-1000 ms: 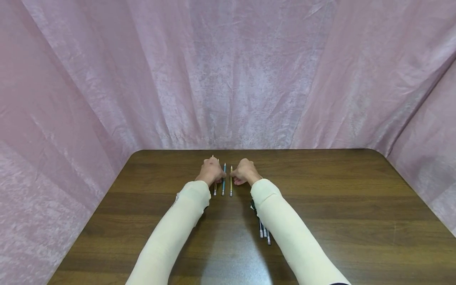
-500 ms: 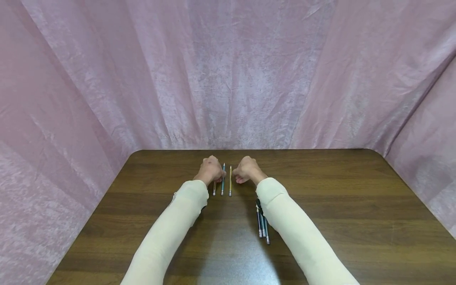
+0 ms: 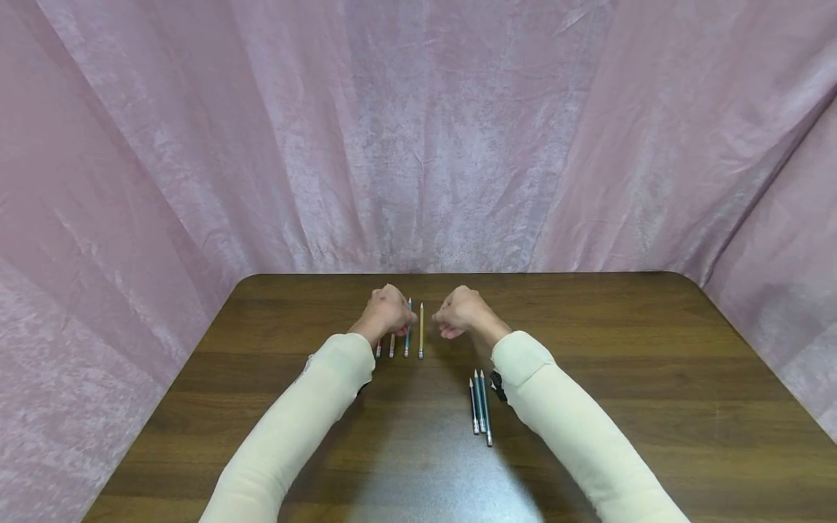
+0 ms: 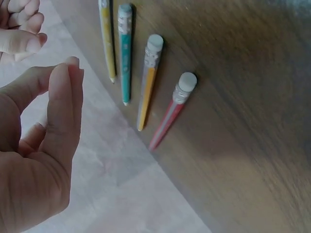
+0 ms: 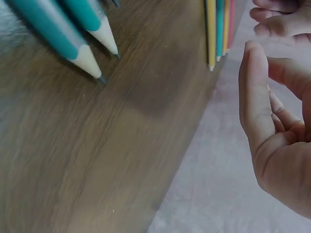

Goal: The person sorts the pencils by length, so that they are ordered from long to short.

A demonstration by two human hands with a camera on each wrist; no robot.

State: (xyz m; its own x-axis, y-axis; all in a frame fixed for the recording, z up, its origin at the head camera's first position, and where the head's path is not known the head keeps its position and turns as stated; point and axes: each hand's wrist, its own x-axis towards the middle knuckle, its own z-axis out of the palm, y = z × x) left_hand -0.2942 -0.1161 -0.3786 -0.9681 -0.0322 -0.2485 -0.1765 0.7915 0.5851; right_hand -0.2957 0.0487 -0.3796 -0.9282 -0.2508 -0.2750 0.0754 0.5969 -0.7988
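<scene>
Several pencils lie side by side near the far table edge, erasers toward me: a red pencil (image 4: 167, 122), an orange pencil (image 4: 147, 90), a teal-blue pencil (image 4: 125, 63) and a yellow pencil (image 3: 421, 330). Over the left part of that row is my left hand (image 3: 387, 311), which hides parts of the pencils beneath. Its loosely curled fingers hold nothing, thumb and forefinger tips close together. To the right of the yellow pencil hovers my right hand (image 3: 463, 312), also loosely curled, with nothing between thumb and forefinger.
Three dark green pencils (image 3: 481, 407) lie close together, nearer to me and left of the right forearm, points facing away. The wooden table (image 3: 621, 349) has a far edge against a pink curtain (image 3: 471, 145).
My right hand has moved away from the yellow pencil to the right, leaving it on the table. The green pencils have come out from behind the right sleeve. My left hand has barely moved.
</scene>
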